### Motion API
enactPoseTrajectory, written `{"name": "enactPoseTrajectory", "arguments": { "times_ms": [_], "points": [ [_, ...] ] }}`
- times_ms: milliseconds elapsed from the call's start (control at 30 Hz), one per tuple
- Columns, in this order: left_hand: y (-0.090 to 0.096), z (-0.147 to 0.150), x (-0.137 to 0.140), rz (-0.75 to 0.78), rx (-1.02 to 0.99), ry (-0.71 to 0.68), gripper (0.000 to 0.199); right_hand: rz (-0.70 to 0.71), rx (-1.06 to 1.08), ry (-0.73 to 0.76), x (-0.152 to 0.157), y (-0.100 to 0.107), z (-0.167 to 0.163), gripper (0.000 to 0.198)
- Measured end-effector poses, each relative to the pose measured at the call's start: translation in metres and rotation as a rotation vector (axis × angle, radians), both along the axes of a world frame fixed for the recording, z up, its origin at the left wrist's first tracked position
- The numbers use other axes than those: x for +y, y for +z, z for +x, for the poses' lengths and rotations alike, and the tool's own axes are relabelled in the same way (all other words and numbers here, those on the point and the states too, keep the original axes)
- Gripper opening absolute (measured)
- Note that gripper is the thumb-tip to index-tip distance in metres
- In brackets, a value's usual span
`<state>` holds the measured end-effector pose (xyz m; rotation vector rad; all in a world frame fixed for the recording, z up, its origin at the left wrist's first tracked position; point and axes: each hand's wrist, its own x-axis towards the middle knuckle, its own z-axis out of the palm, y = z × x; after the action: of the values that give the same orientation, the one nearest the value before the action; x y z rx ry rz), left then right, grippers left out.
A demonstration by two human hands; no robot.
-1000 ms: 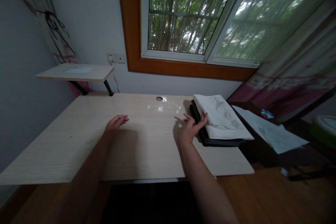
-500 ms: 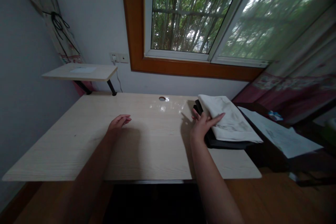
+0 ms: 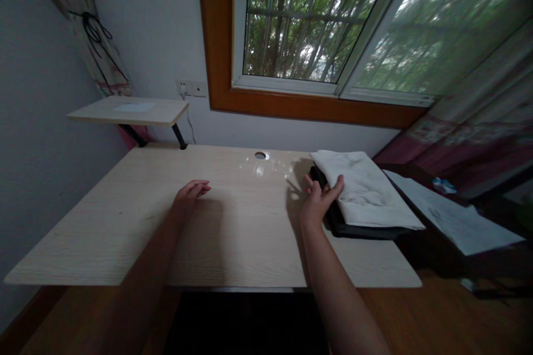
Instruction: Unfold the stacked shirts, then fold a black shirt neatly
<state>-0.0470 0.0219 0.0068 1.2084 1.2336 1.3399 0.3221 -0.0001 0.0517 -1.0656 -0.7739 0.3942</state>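
My left hand [image 3: 191,195] hovers over the left-middle part of the wooden desk [image 3: 250,222], its fingers loosely stretched out and nothing in them. On the right, my right hand [image 3: 318,202] is beside the left edge of a folded white cloth [image 3: 370,191]. Its thumb and fingers are spread apart, and the thumb overlaps the cloth's edge; whether it touches the fabric I cannot tell. Under the cloth lies a flat black item [image 3: 353,231], mostly covered, so its kind is hidden.
A small raised shelf [image 3: 162,111] with a paper on it stands at the back left. The desk has a round cable hole [image 3: 260,155] near its back edge. Right of the desk, a white sheet [image 3: 449,213] lies on a dark surface. A window and curtains are behind.
My right thumb has drawn back leftward from over the white cloth toward its edge. The left hand keeps its pose. The whole view has shifted slightly.
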Motion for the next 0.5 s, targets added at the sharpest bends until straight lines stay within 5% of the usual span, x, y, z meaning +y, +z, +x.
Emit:
{"name": "enactPoseTrajectory", "arguments": {
  "times_ms": [367, 500],
  "points": [
    [-0.002, -0.004, 0.001, 0.012, 0.098, -0.001, 0.047, -0.078, -0.090, 0.630, -0.007, -0.020, -0.041, 0.046],
    [0.000, 0.000, -0.002, 0.052, 0.194, -0.006, 0.041, -0.159, -0.154, 0.635, 0.002, -0.029, -0.040, 0.047]
  ]
}}
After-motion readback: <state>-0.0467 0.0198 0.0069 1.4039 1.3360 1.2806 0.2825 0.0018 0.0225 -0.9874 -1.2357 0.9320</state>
